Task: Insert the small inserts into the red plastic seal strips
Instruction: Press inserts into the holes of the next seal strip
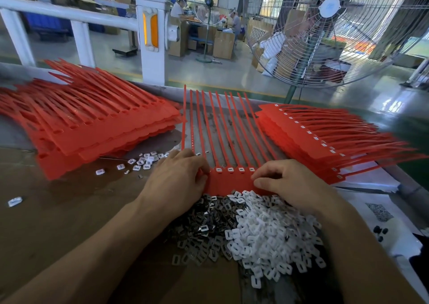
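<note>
A red sheet of joined seal strips [229, 180] lies flat in front of me, its tails fanning away. White inserts sit in several of its sockets along the head row. My left hand [178, 176] rests with curled fingers on the sheet's left end. My right hand [287, 183] lies over the right end, thumb and fingers bent down onto the red plastic; what its fingertips hold is hidden. A heap of white plastic inserts [267, 234] and dark metal inserts [206, 222] lies just below the sheet, under my wrists.
A stack of red sheets with bare sockets [92, 127] lies at the left; a stack with white inserts fitted [325, 141] lies at the right. Loose white inserts [144, 162] scatter on the brown cardboard. A large fan [336, 32] stands beyond the table edge.
</note>
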A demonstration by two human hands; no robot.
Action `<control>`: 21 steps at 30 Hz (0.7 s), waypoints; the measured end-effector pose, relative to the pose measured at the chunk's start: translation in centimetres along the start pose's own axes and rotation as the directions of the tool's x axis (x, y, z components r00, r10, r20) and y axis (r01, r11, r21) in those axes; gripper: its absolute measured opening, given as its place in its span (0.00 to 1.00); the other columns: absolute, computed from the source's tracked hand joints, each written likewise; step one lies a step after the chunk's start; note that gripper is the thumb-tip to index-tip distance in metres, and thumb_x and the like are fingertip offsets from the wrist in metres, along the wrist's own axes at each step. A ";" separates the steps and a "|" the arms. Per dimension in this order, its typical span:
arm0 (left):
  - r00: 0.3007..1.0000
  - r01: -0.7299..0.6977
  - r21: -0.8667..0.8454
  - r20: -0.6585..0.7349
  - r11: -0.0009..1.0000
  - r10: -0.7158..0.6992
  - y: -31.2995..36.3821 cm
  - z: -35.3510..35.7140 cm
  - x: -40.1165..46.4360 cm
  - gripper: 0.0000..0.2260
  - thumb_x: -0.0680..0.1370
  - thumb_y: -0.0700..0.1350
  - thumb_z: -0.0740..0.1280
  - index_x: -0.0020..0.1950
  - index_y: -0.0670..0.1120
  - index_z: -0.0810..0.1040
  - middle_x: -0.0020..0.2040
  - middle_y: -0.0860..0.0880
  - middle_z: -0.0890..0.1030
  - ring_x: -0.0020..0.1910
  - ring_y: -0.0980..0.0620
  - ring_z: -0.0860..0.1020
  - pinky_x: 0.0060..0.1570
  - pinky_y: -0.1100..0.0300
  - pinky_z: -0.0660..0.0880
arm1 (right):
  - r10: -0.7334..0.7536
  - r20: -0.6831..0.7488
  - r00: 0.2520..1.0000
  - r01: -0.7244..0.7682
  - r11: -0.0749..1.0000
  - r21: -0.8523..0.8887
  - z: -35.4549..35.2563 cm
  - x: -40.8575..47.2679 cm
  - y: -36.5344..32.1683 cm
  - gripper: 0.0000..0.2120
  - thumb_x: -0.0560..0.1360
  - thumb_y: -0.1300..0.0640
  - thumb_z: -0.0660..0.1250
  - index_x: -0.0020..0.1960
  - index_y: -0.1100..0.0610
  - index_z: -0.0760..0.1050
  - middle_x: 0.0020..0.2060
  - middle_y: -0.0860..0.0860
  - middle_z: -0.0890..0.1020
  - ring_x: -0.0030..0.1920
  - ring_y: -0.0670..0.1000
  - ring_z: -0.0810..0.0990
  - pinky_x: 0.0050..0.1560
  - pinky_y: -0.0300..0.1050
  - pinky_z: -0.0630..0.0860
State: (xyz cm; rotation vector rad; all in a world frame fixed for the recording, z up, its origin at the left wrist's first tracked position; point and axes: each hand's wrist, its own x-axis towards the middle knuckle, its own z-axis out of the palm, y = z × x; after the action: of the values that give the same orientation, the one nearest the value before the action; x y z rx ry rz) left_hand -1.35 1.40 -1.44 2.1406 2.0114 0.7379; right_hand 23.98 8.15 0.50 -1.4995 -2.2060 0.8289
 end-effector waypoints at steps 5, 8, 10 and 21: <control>1.000 -0.011 -0.012 -0.016 1.000 0.011 0.0 0.1 0.0 0.09 0.80 0.51 0.66 0.58 0.57 0.81 0.56 0.56 0.76 0.61 0.52 0.72 0.64 0.48 0.71 | -0.069 0.097 0.993 0.073 0.996 -0.048 0.1 0.2 0.1 0.04 0.72 0.51 0.80 0.44 0.44 0.85 0.39 0.38 0.84 0.39 0.37 0.80 0.40 0.32 0.70; 1.000 -0.016 -0.011 -0.017 1.000 0.016 -0.1 0.1 0.0 0.09 0.80 0.51 0.66 0.58 0.57 0.81 0.56 0.56 0.76 0.60 0.52 0.72 0.63 0.48 0.71 | -0.069 0.093 0.993 0.073 0.996 -0.042 0.2 0.2 0.1 0.05 0.72 0.51 0.80 0.42 0.43 0.85 0.38 0.40 0.84 0.36 0.38 0.79 0.39 0.34 0.72; 1.000 -0.020 -0.011 -0.020 1.000 0.020 -0.1 0.1 0.0 0.09 0.80 0.50 0.65 0.58 0.57 0.81 0.56 0.56 0.76 0.60 0.52 0.72 0.63 0.48 0.71 | -0.062 0.095 0.994 0.064 0.998 -0.013 0.3 0.1 0.0 0.05 0.72 0.51 0.80 0.42 0.44 0.84 0.37 0.42 0.85 0.36 0.39 0.80 0.41 0.38 0.74; 1.000 -0.017 -0.007 -0.015 1.000 0.017 0.0 0.0 0.0 0.09 0.80 0.51 0.65 0.58 0.57 0.81 0.56 0.56 0.76 0.61 0.51 0.72 0.63 0.48 0.71 | -0.046 0.075 0.996 0.037 0.993 0.116 -0.1 -0.6 -0.4 0.04 0.75 0.53 0.77 0.42 0.47 0.85 0.39 0.48 0.86 0.37 0.42 0.80 0.43 0.42 0.75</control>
State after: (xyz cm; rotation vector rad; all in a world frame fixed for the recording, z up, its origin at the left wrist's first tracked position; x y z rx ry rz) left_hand -1.37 1.43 -1.48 2.1569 1.9975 0.7645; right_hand 23.98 7.52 0.91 -1.3854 -2.1960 0.9978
